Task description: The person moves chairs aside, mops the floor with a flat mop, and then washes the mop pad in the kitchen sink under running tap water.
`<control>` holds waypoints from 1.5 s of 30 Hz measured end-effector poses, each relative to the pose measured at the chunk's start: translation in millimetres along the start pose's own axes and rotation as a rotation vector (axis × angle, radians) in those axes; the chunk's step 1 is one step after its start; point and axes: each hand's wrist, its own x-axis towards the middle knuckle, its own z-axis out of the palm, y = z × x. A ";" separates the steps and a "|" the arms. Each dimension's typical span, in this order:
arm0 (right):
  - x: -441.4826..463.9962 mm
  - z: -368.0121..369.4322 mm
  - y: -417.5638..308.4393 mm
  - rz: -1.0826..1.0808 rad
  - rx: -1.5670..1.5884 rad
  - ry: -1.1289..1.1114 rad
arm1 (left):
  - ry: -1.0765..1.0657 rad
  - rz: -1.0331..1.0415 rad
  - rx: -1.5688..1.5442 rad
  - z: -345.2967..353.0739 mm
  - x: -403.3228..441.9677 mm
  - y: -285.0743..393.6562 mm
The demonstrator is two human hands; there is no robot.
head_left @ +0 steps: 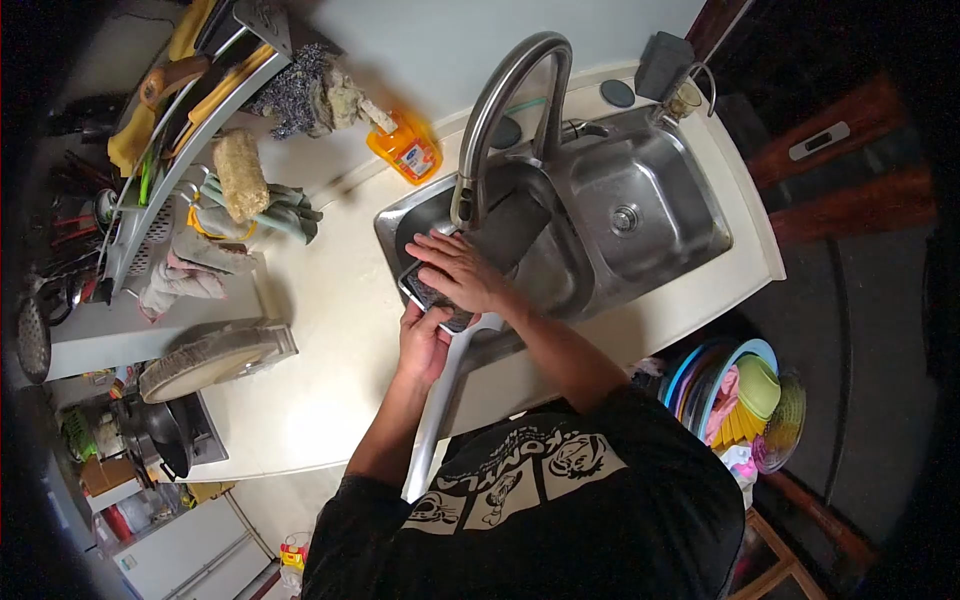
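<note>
Over the left basin, I have a dark, flat piece with a pale rim [414, 289]; its exact kind cannot be made out. My left hand [426, 345] grips its near edge, thumb on top. My right hand [457, 272] lies across its upper face, fingers stretched out and slightly apart. A long white pole [438, 410] slants from beside my left hand down past my forearm; whether it joins the piece is hidden. Behind my right hand, a dark flat panel [512, 228] rests in the left basin under the arched faucet [478, 150].
The right basin [655, 205] shows its drain. An orange soap bottle [405, 148] stands on the counter [320, 390] behind the sink. Utensils, a loofah [240, 175] and cloths hang from a rack at left. Stacked colored basins [720, 385] are at right, below the counter.
</note>
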 end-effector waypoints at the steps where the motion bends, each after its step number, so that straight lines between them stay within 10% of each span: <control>1: -0.4 -0.9 0.6 0.013 0.009 0.004 | 0.005 0.000 0.000 -0.4 -0.7 -0.1; 8: 5.8 -8.8 44.2 0.177 0.091 -0.052 | -0.033 0.025 -0.013 1.3 -4.4 0.8; 17: -29.5 26.7 273.8 0.550 0.228 0.001 | -0.055 0.045 -0.047 14.1 -23.1 25.1; 36: -53.7 -40.8 233.9 1.119 0.097 0.101 | -0.142 -0.027 0.082 -14.3 -21.8 69.2; 39: -79.9 4.2 324.8 1.000 -0.122 -0.041 | -0.129 -0.028 0.092 -23.7 -18.2 74.1; 45: -72.3 -27.1 246.0 1.304 0.534 0.330 | -0.093 -0.028 0.077 -34.3 -17.4 88.7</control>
